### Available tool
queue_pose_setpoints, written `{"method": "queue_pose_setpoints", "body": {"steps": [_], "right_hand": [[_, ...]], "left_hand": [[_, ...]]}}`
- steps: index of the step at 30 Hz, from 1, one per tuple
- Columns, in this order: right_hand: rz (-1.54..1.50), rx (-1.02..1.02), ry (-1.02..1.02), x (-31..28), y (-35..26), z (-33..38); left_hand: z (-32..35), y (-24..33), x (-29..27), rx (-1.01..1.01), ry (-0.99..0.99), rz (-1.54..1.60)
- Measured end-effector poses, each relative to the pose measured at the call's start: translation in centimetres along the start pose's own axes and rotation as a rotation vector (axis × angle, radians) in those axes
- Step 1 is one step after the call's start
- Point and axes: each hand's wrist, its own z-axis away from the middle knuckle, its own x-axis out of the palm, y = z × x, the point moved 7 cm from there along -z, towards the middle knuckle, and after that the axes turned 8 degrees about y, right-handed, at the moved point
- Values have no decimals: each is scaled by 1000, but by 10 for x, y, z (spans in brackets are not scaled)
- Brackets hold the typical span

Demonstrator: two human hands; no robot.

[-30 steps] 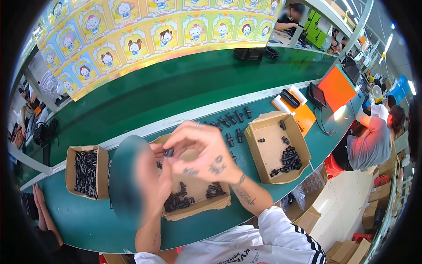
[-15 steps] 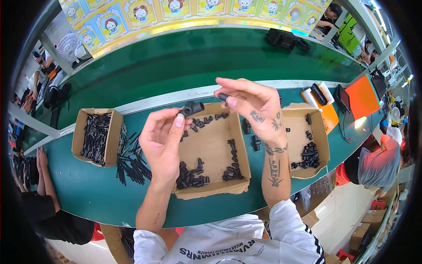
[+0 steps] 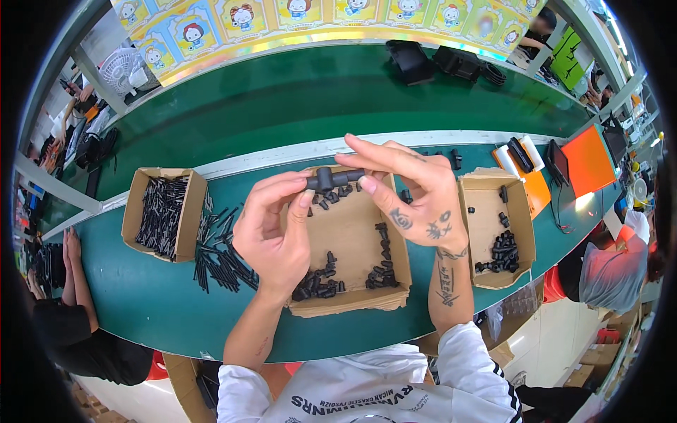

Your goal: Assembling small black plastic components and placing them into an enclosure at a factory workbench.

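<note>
Your left grip point(image 3: 271, 229) is pinched nearly closed on one end of a black T-shaped fitting point(image 3: 325, 179); your right grip point(image 3: 415, 201) pinches its other end. Fitting sits above the middle cardboard tray point(image 3: 352, 247), on the green tabletop point(image 3: 162, 303).

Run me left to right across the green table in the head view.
Cardboard box of thin black rods → loose black rods → left hand → black fitting → right hand → cardboard box of short black pieces → orange panel.
</note>
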Motion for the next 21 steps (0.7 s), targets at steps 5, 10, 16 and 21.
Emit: {"method": "queue_pose_setpoints", "body": {"steps": [5, 10, 16, 21], "right_hand": [[14, -42, 1, 11, -1, 1], [-40, 130, 46, 14, 16, 0], [-224, 250, 129, 10, 36, -1], [-113, 260, 123, 11, 25, 3]], "left_hand": [[4, -7, 0, -67, 4, 11], [-3, 8, 1, 150, -2, -188], [-5, 23, 6, 397, -25, -405], [5, 34, 19, 617, -89, -524]]}}
